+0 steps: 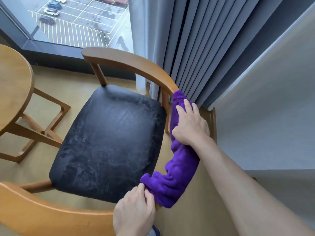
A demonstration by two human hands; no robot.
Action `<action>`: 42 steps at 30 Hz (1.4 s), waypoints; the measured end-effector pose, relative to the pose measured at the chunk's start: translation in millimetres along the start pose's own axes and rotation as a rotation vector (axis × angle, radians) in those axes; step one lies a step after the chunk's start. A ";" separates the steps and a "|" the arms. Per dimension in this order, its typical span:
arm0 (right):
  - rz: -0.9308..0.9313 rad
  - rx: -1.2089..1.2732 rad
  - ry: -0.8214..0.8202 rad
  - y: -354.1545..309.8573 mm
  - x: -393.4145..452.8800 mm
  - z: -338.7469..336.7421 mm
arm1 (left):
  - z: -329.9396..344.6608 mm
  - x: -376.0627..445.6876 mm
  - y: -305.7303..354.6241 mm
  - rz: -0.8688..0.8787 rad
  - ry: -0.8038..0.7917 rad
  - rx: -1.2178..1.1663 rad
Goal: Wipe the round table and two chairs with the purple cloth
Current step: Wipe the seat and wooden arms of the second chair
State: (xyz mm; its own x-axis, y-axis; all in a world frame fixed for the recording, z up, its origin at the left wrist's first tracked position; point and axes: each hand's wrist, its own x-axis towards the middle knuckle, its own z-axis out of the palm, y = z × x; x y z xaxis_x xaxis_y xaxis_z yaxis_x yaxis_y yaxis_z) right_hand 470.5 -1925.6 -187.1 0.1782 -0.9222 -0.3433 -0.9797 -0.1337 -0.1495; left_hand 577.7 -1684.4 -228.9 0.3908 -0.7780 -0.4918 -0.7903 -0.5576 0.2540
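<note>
A wooden chair with a curved back rail and a black seat fills the middle of the view. The purple cloth is draped along the right stretch of the rail. My right hand lies on top of the cloth, fingers stretched forward, pressing it onto the rail. My left hand grips the rail at the bottom and pinches the cloth's near end. The round wooden table shows at the left edge.
Grey curtains hang just behind the chair's right side, and a grey wall stands to the right. A large window is at the back. The table's wooden legs cross the floor left of the chair.
</note>
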 end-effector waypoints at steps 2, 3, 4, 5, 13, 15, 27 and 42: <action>-0.049 -0.006 -0.067 -0.1 26.1 -4.8 | -1.8 3.8 1.1 -0.040 -0.046 -0.067; -0.074 -0.015 -0.085 -1.3 38.0 -5.7 | -3.9 6.2 4.1 -0.032 -0.069 -0.125; -0.094 -0.023 -0.094 -2.6 49.2 -6.0 | -7.3 9.6 10.9 -0.003 -0.106 -0.197; -0.112 -0.028 -0.101 -3.9 59.8 -6.6 | -12.0 13.2 21.0 0.047 -0.151 -0.284; -0.265 0.110 -0.117 -6.5 105.2 -14.4 | -50.6 58.9 113.1 0.378 -0.232 -0.811; -0.271 0.184 -0.119 -4.5 104.4 -14.2 | -52.9 71.2 127.2 0.417 -0.155 -0.727; -0.112 0.684 0.017 34.0 -2.4 -10.9 | -69.9 82.8 146.1 0.366 -0.043 -0.840; 0.019 1.141 0.070 48.3 -101.9 9.0 | -83.1 48.8 134.4 -0.121 0.142 -1.185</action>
State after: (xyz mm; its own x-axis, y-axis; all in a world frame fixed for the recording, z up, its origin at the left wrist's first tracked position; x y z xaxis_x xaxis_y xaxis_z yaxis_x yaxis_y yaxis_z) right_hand 405.8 -1834.8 -167.8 0.1243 -0.9434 -0.3075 -0.3208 0.2550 -0.9122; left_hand 529.8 -1821.4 -149.5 0.5398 -0.6856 -0.4884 0.1523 -0.4911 0.8577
